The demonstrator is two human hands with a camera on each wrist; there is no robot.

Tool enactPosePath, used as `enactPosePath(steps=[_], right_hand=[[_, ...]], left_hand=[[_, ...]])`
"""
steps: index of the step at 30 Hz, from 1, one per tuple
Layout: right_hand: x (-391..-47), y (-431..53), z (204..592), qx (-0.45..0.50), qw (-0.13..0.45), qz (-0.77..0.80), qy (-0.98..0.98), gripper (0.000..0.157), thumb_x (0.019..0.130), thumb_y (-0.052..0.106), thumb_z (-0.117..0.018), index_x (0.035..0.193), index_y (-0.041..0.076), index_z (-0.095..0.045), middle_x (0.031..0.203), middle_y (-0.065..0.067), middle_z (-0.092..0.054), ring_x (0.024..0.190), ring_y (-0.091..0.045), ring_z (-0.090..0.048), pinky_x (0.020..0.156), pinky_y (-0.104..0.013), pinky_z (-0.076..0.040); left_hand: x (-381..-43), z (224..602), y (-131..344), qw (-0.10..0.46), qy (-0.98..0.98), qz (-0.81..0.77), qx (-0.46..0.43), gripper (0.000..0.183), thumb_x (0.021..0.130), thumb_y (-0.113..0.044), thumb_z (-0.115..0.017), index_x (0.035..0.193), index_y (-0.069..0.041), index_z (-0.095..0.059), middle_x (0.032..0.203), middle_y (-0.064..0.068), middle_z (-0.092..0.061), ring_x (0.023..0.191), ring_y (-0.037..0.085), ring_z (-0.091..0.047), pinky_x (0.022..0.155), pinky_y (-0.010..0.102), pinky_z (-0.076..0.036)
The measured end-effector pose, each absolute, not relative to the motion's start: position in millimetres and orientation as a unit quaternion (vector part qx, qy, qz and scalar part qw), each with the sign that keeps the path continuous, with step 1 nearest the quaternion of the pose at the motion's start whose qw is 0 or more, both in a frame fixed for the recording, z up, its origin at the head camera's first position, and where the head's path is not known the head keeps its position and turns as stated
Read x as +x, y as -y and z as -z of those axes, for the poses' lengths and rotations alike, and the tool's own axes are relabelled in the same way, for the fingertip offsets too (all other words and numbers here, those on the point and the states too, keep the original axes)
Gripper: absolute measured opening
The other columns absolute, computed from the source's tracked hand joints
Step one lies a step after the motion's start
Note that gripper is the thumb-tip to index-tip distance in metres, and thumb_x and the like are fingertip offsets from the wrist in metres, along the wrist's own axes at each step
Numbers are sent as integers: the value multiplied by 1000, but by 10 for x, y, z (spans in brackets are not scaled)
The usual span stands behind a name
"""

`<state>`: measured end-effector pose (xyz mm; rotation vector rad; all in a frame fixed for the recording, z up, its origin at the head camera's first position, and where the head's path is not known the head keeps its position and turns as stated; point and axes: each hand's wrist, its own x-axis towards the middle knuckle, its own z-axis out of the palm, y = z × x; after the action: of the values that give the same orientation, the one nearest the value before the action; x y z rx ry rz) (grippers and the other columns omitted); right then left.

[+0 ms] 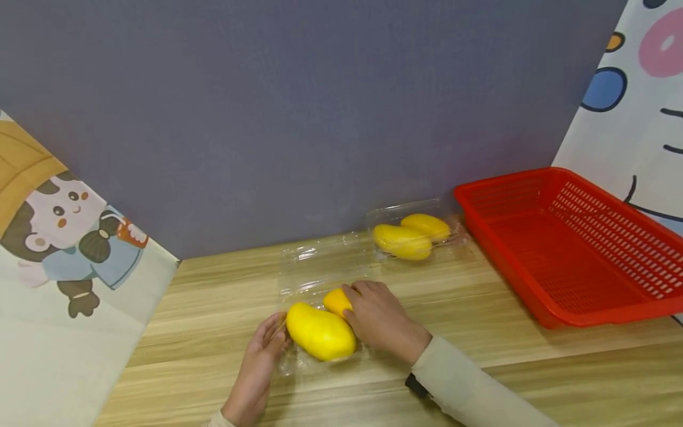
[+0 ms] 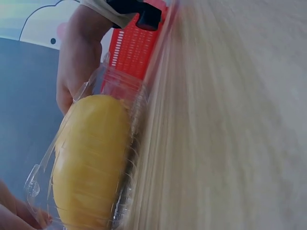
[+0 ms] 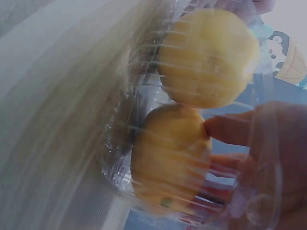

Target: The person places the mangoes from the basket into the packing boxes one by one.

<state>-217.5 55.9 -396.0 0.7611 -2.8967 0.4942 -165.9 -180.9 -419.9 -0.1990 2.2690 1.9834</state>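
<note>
A clear plastic clamshell box (image 1: 326,261) lies on the table with its lid folded back, away from me. Two yellow mangoes are in its near half: a large front mango (image 1: 320,332) and a smaller, partly hidden rear mango (image 1: 336,302). My left hand (image 1: 259,351) pinches the box's left edge between thumb and fingers, beside the front mango. From the right, my right hand (image 1: 377,314) reaches over the box wall and grips the rear mango, its fingertips (image 3: 223,128) against the fruit in the right wrist view.
Behind and to the right, a second clear box (image 1: 408,209) holds two more mangoes (image 1: 402,241). A red plastic basket (image 1: 509,264) with slotted sides stands at the right. The wooden table (image 1: 208,308) meets a grey wall (image 1: 240,148) at the back, with printed panels on both sides.
</note>
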Motion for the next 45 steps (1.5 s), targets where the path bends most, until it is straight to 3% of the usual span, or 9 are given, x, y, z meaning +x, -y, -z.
enactPosePath(steps=[4,10,17,23,27,34,39,45], right_hand=[[-2194,-545,3968,247,58,-154,955,48,99,31,-60,140,6,-55,131,-13,-62,124,-32,-56,111,-51,-40],[-2195,-522,3956,229,35,-153,961,50,100,36,-57,144,13,-52,139,-7,-58,128,-31,-53,111,-64,-33],[-2236,-546,3944,234,15,-180,955,50,101,37,-54,146,13,-51,143,-9,-55,135,-33,-47,114,-59,-33],[-2397,-657,3931,186,6,-328,926,46,104,35,-49,144,11,-52,148,-11,-49,140,-36,-40,116,-60,-30],[-2499,-760,3914,143,-26,-408,901,47,106,31,-44,146,8,-48,155,-17,-39,146,-40,-31,119,-62,-26],[-2596,-912,3918,85,-122,-518,842,61,106,37,-40,158,11,-22,163,-16,-29,145,-40,-37,118,-61,-32],[-2649,-945,3915,58,-157,-570,804,60,106,36,-41,158,12,-22,164,-12,-27,141,-38,-42,113,-57,-39],[-2674,-931,3941,57,-148,-591,791,56,101,17,-42,154,6,-30,161,-17,-31,133,-38,-50,104,-51,-48]], left_hand=[[-1646,4172,1813,51,-755,-650,-62,52,106,-7,-34,154,3,-19,163,22,-23,147,41,-31,119,53,-34],[-1625,4149,1815,36,-765,-640,-66,51,105,-6,-32,153,5,-20,161,24,-24,146,42,-34,119,55,-34],[-1655,4143,1822,39,-763,-638,-92,52,104,-6,-35,154,4,-21,161,25,-25,144,43,-38,119,57,-32],[-1751,4068,1873,55,-767,-627,-123,52,105,-15,-35,154,1,-26,159,24,-30,134,38,-46,117,59,-31],[-1868,4023,1916,47,-756,-642,-115,53,105,-16,-32,154,3,-24,161,23,-29,138,40,-41,118,57,-31],[-2161,4007,1992,81,-705,-700,-82,59,109,-27,-24,157,5,-12,164,24,-17,151,42,-21,126,53,-18],[-2297,4047,1991,91,-680,-725,-68,60,109,-27,-20,156,7,-5,164,29,-9,151,44,-16,128,52,-12],[-2362,4098,1969,66,-673,-733,-76,57,108,-22,-23,155,8,-12,162,28,-19,148,44,-26,126,50,-21]])
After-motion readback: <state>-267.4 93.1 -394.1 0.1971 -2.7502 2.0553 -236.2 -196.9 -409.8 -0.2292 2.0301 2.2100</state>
